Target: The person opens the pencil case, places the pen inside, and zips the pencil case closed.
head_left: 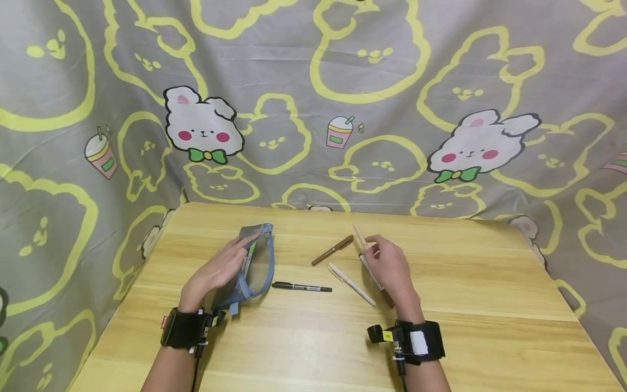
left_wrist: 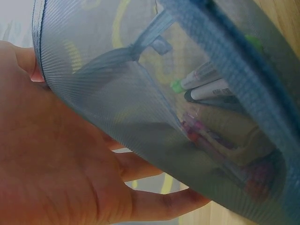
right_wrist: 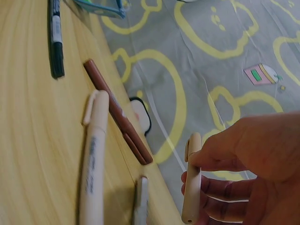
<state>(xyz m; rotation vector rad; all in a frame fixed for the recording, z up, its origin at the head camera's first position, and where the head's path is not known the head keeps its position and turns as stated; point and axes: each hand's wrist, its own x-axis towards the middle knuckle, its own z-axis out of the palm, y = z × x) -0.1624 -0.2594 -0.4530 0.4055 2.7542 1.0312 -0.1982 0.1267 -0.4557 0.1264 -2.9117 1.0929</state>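
Observation:
On the left side of the table my left hand (head_left: 217, 269) holds a blue mesh pencil case (head_left: 270, 256), which stands with its mouth gaping. Through the mesh in the left wrist view, several pens (left_wrist: 206, 89) show inside, one with a green end. My right hand (head_left: 390, 267) pinches a beige marker (right_wrist: 192, 187) between thumb and fingers, above the table. Near that hand lie a second beige marker (head_left: 352, 284), a brown marker (head_left: 333, 250) and another pen (head_left: 372, 272), partly hidden by the hand. Between the hands lies a black marker (head_left: 302, 287).
The wooden table (head_left: 318, 348) ends at a grey curtain (head_left: 289, 71) with yellow outlines and bunny faces, hanging behind and at both sides. Each wrist wears a black strap (head_left: 183, 328) with a small camera and cable.

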